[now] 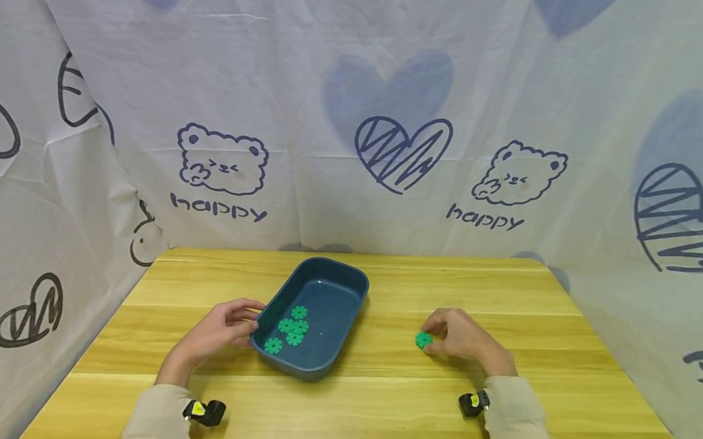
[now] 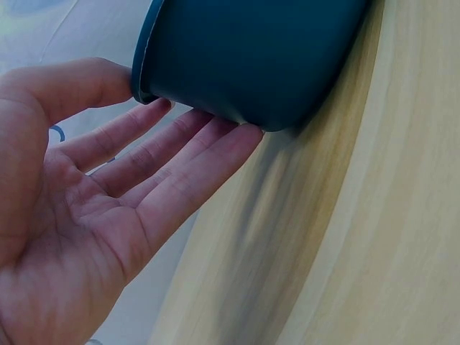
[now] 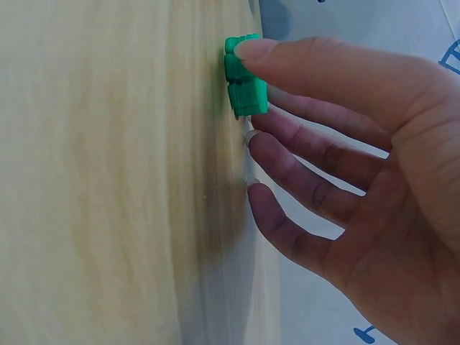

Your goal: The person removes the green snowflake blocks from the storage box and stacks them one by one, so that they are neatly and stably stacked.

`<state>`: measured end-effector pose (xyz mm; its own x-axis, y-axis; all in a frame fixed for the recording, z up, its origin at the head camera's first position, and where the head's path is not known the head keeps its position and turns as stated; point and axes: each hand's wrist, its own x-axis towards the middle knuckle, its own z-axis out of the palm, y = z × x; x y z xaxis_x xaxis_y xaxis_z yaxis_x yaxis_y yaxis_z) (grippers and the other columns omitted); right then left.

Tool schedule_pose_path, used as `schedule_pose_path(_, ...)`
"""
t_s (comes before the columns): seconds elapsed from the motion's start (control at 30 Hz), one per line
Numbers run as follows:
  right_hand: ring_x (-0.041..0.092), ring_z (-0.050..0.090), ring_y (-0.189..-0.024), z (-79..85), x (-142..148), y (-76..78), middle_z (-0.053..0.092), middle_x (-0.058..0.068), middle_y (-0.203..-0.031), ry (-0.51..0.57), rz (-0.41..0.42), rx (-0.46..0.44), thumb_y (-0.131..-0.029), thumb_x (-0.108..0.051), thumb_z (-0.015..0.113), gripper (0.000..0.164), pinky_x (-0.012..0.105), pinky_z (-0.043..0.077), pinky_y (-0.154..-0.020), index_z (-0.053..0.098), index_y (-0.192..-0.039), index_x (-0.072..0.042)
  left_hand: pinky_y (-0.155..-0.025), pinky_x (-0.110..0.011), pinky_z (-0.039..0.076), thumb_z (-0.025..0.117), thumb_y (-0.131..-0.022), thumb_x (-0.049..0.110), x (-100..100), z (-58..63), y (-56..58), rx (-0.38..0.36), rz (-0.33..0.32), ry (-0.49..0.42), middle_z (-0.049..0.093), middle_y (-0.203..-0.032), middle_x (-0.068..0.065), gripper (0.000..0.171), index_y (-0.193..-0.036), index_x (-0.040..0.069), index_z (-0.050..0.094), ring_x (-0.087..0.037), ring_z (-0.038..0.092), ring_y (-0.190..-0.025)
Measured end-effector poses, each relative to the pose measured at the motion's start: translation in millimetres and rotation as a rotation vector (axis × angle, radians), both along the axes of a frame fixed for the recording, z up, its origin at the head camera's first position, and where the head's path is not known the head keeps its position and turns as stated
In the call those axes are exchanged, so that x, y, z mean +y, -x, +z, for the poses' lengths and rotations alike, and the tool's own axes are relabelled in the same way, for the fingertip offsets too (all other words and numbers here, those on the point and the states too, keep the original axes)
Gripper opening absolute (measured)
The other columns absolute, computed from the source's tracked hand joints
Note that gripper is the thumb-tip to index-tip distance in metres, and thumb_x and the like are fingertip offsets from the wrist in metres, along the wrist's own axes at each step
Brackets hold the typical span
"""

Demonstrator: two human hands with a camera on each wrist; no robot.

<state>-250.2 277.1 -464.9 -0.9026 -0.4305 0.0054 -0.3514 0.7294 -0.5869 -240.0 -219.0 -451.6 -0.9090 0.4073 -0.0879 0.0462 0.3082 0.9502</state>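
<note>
A dark blue rectangular bin (image 1: 338, 335) stands at an angle on the table, with several green notched discs (image 1: 294, 338) lying toward its near left end. At the bin's left side is my left hand (image 1: 228, 328); its fairly straight fingers touch the outer wall and the thumb meets the rim (image 2: 141, 79). To the right of the bin, my right hand (image 1: 458, 336) pinches a small stack of green notched discs (image 1: 423, 340) by its edge, just at the tabletop. In the right wrist view the thumb lies on the disc stack (image 3: 246, 93); the fingertips behind it are partly hidden.
The light wooden table (image 1: 380, 408) runs back to a white hanging cloth (image 1: 312, 179) printed with hearts and bears. Cloth also hangs along both sides. A small black camera is strapped at each wrist.
</note>
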Motion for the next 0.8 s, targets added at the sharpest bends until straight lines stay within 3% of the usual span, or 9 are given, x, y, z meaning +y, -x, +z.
schedule_pose_path(0.47,0.02,0.067,-0.097,2.0,-0.8,-0.7,0.073,0.002,-0.104,-0.01,-0.001,-0.003,-0.08,-0.017,0.089,0.023,0.042,0.06,-0.088,0.078,-0.1,-0.012,-0.087,-0.04,0.065,0.059,-0.104,0.014,0.3,-0.3,0.3,0.004,0.007,0.007,0.06,-0.135,-0.033,0.047,-0.145,-0.005,0.048,-0.032,0.068,-0.113)
schedule_pose_path(0.8,0.026,0.067,-0.106,10.6,-8.1,-0.9,0.073,0.006,-0.113,-0.001,-0.033,0.001,-0.085,-0.017,0.085,0.032,0.046,0.06,-0.093,0.075,-0.114,-0.007,-0.087,-0.04,0.065,0.059,-0.104,0.014,0.3,0.2,0.3,-0.001,0.006,0.001,0.06,-0.135,-0.033,0.047,-0.146,-0.005,0.048,-0.031,0.068,-0.113)
